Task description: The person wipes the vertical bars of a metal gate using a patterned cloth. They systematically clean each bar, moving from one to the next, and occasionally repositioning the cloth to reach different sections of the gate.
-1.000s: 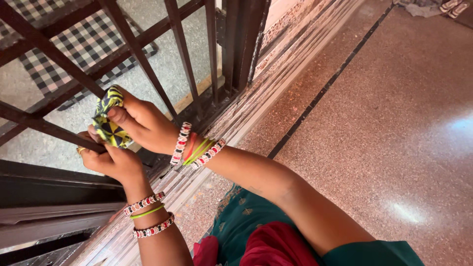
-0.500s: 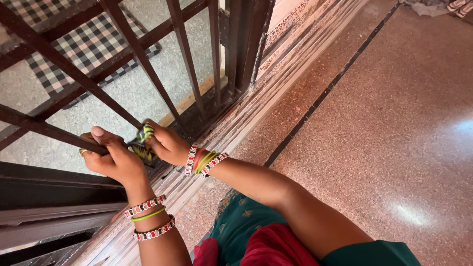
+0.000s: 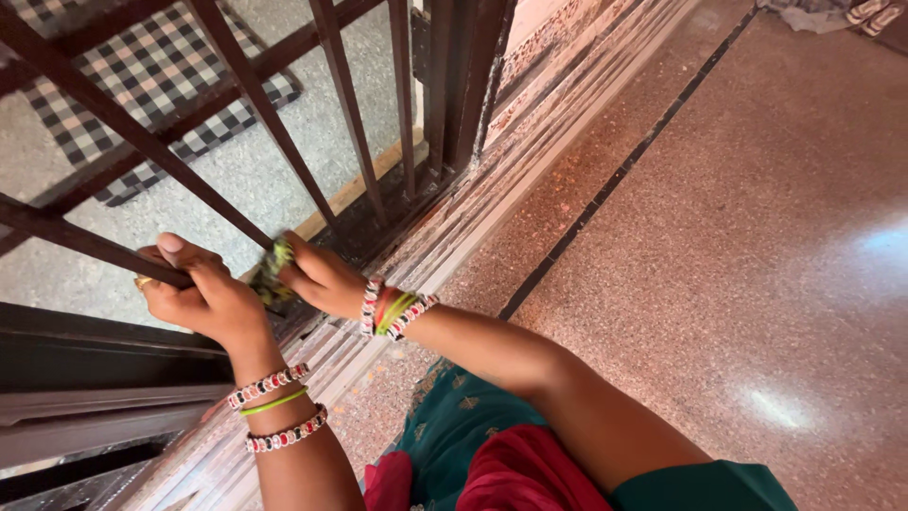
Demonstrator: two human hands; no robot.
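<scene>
The left hand (image 3: pixel 203 298) was clamped around a dark gate bar (image 3: pixel 85 241). Just beside it, the right hand (image 3: pixel 322 276) pinched a cloth (image 3: pixel 271 274) (yellow-green and black, mostly hidden) against the gate's lower rail, fingers closed on it.

Mat (image 3: pixel 161 90) behind the grille (image 3: pixel 255 85)

Left wrist (image 3: pixel 274 412): two beaded bangles, red, white and dark beads, with a thin lime-green bangle between them. Gold-coloured ring (image 3: pixel 142 282) on a left finger. Right wrist (image 3: pixel 392 310): two matching beaded bangles, with a red-orange band and lime-green bangles between them. Forearms bare. Teal garment (image 3: pixel 463 416) with small gold motifs; short teal sleeve (image 3: pixel 709 487) on the right arm. Red cloth (image 3: pixel 511 473) over it.
</scene>
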